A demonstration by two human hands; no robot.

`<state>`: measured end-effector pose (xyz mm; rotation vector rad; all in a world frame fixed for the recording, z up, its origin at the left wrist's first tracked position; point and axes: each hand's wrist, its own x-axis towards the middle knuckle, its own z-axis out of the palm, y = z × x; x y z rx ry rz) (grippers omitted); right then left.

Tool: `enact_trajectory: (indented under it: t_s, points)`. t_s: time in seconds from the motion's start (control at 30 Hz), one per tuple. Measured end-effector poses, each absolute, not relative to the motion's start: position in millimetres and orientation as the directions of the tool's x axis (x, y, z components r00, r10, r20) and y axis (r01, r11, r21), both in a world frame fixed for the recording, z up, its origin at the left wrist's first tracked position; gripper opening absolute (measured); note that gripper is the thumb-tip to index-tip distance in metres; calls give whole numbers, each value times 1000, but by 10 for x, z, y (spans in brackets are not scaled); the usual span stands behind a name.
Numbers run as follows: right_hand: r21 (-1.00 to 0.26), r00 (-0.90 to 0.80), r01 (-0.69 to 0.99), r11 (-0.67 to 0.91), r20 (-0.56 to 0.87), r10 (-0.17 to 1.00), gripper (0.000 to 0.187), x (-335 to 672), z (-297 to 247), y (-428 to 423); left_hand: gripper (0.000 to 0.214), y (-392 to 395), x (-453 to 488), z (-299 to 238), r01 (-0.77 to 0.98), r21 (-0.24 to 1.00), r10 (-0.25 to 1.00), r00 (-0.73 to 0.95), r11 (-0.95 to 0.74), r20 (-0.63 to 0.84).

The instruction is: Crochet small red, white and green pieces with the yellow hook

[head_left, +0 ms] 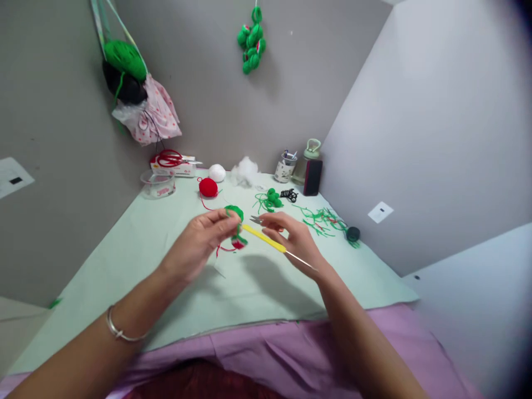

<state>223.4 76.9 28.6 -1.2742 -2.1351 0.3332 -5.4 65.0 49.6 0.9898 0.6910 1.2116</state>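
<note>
Near the centre of the frame, the left hand (198, 239) pinches closed on a small green and red crochet piece (236, 226), probably soft and light, best held by its edge, while the right hand (296, 239) grips a yellow crochet hook (266, 238).

The red yarn ball (208, 187) lies on the table (124, 249), the scissors (170, 158) behind it on a box (183, 169).

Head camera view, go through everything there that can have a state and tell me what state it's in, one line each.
left hand: pinching the green and red crochet piece
right hand: holding the yellow-handled crochet hook
red yarn ball: wound, strand trailing loose
red scissors: lying on a box
green yarn scraps: scattered on the table
</note>
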Motion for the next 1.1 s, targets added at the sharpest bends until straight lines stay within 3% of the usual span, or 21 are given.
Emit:
enact_trajectory:
  t_s: [0.03, 0.07, 0.17, 0.27, 0.43, 0.63, 0.87, 1.1]
  points:
    - [-326, -300, 865, 381, 273, 914, 26, 2274, 261, 921, 19, 726, -116, 582, -468, 883, 973, 215, 29, 82]
    - [-259, -263, 912, 319, 228, 937, 27, 2305, 214, 1060, 15, 791, -174, 670, -513, 858, 979, 172, -1, 105]
    - [-154, -204, 961, 228, 155, 967, 21, 2358, -3, 1348, 7, 885, -303, 916, -614, 788, 992, 66, -44, 107]
    - [-107, -185, 975, 196, 103, 977, 15, 2401, -209, 1451, 21, 856, -357, 1082, -674, 739, 999, 28, -4, 31]
    - [-153, -168, 970, 189, 143, 975, 20, 2509, -249, 1482, 27, 792, -367, 1152, -725, 688, 1000, -18, -3, -15]
    - [-337, -210, 895, 291, 256, 944, 48, 2435, -10, 1404, 24, 818, -360, 1122, -727, 687, 998, -37, 14, -60]
    - [-375, -261, 833, 408, 383, 886, 29, 2087, 4, 1463, 21, 804, -352, 1067, -724, 689, 1000, 19, 20, -9]
    - [-308, -322, 814, 493, 466, 824, 31, 1876, 22, 1520, 16, 812, -360, 1048, -713, 701, 998, 53, 23, 21]
